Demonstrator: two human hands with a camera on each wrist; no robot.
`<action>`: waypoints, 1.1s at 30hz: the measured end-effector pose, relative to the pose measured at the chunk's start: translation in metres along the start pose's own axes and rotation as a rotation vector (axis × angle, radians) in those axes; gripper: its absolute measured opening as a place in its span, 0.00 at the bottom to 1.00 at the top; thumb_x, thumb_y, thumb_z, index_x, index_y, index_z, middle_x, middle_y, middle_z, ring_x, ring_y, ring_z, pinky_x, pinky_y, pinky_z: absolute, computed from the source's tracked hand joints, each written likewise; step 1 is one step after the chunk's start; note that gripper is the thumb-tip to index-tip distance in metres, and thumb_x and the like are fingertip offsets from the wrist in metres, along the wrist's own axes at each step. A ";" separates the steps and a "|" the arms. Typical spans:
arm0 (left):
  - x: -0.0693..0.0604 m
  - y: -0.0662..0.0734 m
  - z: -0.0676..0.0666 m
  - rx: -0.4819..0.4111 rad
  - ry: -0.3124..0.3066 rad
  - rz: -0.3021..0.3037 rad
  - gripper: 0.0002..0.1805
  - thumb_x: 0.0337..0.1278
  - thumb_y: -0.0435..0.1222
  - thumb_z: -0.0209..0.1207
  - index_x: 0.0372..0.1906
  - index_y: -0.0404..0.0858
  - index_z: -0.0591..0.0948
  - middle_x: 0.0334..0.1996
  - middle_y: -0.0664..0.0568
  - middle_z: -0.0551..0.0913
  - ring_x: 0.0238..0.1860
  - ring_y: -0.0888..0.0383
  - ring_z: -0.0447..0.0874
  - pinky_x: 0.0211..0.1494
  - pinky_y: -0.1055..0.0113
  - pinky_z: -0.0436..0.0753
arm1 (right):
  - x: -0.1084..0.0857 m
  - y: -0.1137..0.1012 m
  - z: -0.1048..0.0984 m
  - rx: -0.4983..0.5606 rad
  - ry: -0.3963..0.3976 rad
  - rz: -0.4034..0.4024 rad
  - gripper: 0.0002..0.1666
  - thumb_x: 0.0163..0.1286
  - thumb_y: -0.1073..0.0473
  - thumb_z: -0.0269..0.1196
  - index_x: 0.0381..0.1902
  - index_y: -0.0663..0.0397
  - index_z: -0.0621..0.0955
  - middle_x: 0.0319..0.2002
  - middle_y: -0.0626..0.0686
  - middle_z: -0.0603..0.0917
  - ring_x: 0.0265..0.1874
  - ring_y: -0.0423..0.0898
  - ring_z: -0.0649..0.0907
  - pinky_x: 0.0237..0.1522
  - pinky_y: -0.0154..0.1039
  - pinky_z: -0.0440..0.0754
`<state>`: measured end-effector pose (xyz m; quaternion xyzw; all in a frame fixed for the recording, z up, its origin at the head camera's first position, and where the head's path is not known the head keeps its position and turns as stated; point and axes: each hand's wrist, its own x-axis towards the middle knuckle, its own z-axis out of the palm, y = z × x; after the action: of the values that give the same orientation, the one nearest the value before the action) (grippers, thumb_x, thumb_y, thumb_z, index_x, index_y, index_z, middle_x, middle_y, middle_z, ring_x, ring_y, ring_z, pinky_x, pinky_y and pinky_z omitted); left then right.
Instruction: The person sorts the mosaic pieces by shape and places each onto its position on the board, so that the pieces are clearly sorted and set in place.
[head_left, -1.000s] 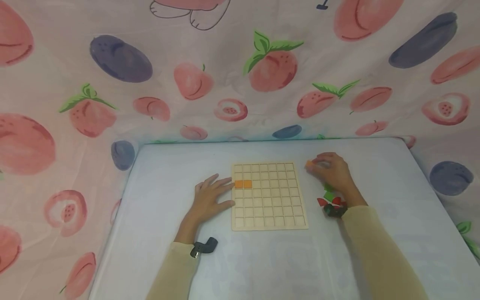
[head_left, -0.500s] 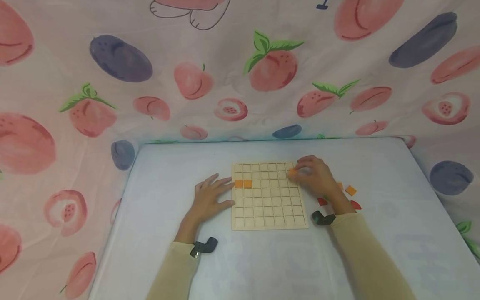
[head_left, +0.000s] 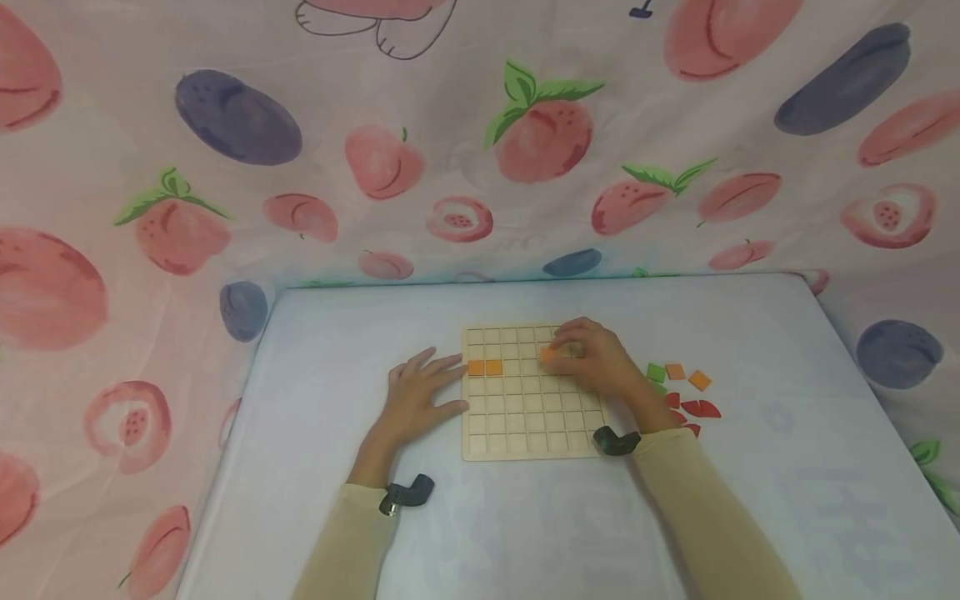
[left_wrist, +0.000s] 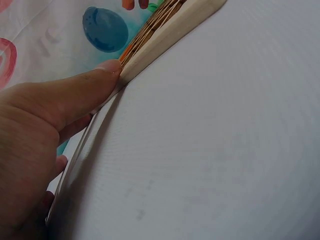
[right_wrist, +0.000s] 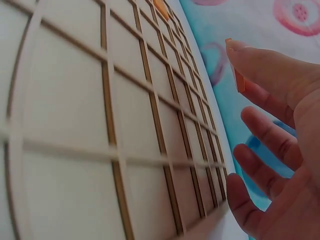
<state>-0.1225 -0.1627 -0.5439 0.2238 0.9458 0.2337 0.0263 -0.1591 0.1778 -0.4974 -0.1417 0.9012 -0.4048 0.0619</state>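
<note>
A pale wooden grid board [head_left: 517, 417] lies on the table, with two orange square tiles [head_left: 484, 367] side by side in its third row at the left edge. My right hand [head_left: 600, 362] is above the board's upper right part and pinches another orange tile [right_wrist: 239, 75] between thumb and forefinger; the other fingers are loosely bent. My left hand [head_left: 416, 400] rests at the board's left edge, fingers spread, thumb [left_wrist: 95, 85] and fingertips touching the rim. In the left wrist view, the board's side edge shows under the thumb.
Right of the board lie loose pieces: orange squares [head_left: 700, 381], green squares [head_left: 656, 372] and several red curved pieces [head_left: 702, 408]. The right forearm partly covers this group. A black camera [head_left: 617, 441] sits on the right wrist, another [head_left: 408, 494] on the left. A fruit-print cloth [head_left: 450, 150] hangs behind the table.
My right hand has moved left from beside the loose pieces to over the board, carrying the orange tile. More loose pieces are uncovered. The left hand stays put.
</note>
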 end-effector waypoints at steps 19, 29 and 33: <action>0.001 -0.001 -0.001 -0.018 -0.007 0.003 0.34 0.62 0.61 0.62 0.71 0.58 0.75 0.74 0.63 0.71 0.81 0.48 0.54 0.70 0.39 0.58 | 0.015 -0.015 0.039 0.020 -0.030 -0.051 0.13 0.62 0.46 0.75 0.41 0.44 0.89 0.47 0.45 0.85 0.54 0.48 0.82 0.63 0.54 0.77; 0.001 -0.001 -0.001 -0.019 0.001 0.007 0.34 0.62 0.61 0.62 0.71 0.57 0.76 0.74 0.62 0.72 0.81 0.47 0.54 0.70 0.39 0.58 | 0.018 -0.019 0.049 -0.038 -0.030 -0.066 0.13 0.62 0.48 0.75 0.41 0.47 0.88 0.46 0.47 0.85 0.52 0.48 0.82 0.61 0.51 0.78; 0.001 -0.001 -0.001 -0.025 0.003 0.007 0.34 0.62 0.61 0.62 0.71 0.57 0.76 0.74 0.62 0.72 0.81 0.46 0.55 0.70 0.39 0.58 | 0.019 -0.018 0.051 -0.083 -0.033 -0.058 0.15 0.62 0.48 0.76 0.42 0.47 0.89 0.46 0.48 0.85 0.53 0.48 0.82 0.61 0.50 0.78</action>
<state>-0.1234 -0.1633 -0.5434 0.2266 0.9421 0.2459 0.0267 -0.1618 0.1242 -0.5182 -0.1771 0.9116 -0.3663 0.0591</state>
